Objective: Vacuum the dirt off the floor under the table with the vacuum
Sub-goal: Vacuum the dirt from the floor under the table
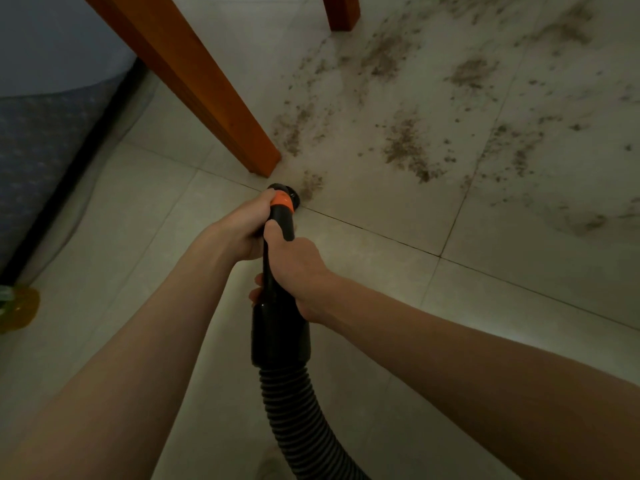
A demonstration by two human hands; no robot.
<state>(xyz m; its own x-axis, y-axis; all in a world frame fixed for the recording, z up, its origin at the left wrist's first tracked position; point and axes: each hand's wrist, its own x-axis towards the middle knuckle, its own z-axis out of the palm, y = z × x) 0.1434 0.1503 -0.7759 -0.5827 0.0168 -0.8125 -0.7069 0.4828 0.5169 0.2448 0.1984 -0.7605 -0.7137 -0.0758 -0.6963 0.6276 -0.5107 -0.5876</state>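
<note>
Dirt (408, 143) lies in brown patches over pale floor tiles (381, 278), spreading right and beyond a wooden table leg (207, 84); a second leg (341, 10) stands farther back. Vacuum hose wand (278, 244), black with an orange collar (281, 201), mouth on the floor just beside the near leg's foot, at a small dirt patch. Left hand (242, 226) grips near the collar; right hand (298, 271) grips lower. Ribbed hose (294, 410) trails toward the camera. No writing legible.
</note>
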